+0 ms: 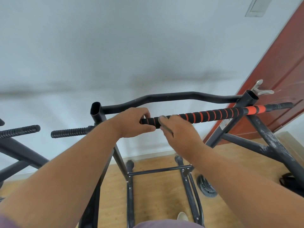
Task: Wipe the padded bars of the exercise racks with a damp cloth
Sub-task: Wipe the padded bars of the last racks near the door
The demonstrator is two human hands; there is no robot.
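The near end of the padded bar point(197, 116), at chest height on the rack, is gripped by the left hand point(134, 122). Just beside it, a thin cloth point(163, 118), seemingly, is pinched against the foam by the right hand point(179, 132). The foam should give slightly; the bare stretch rightward suits holding.

even, soft daylight; faint shadows on the white wall point(115, 55); wide-angle bending at edges; slight blur.
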